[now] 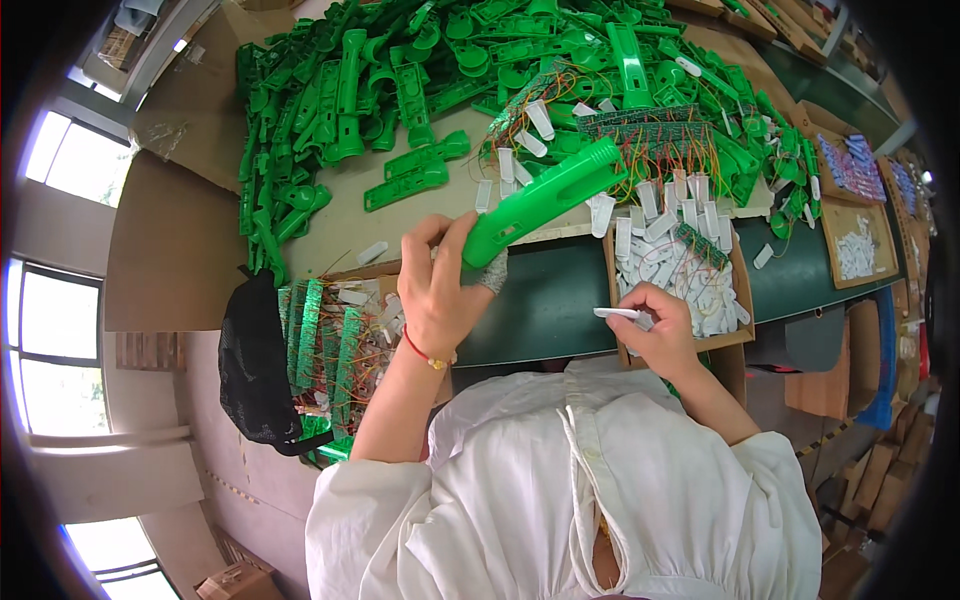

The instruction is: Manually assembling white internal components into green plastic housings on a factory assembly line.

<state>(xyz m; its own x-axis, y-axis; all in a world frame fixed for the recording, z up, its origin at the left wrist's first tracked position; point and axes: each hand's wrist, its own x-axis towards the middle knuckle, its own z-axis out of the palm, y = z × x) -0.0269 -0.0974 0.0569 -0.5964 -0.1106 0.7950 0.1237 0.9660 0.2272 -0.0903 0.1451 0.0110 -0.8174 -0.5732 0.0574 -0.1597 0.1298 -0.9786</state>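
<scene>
A long green plastic housing (545, 198) with a slot and a threaded end is gripped by my left hand (435, 285), tilted up to the right. A greyish covering wraps the thumb of that hand. My right hand (658, 328) pinches a small white plastic piece (622, 313) above the near edge of an open box (742, 300). Many similar white pieces (665, 268) fill this box, with a small green circuit board (703, 244) and its wires lying on top. Behind it, wired circuit boards (650, 130) rest in a row with white pieces at their wire ends.
Green plastic shells (410, 100) are heaped across the far table. At the left, a box of wired circuit boards (345, 350) stands beside a black mesh bag (258, 365). A tray of small white parts (857, 250) lies at the right. Dark green table surface (545, 300) shows between my hands.
</scene>
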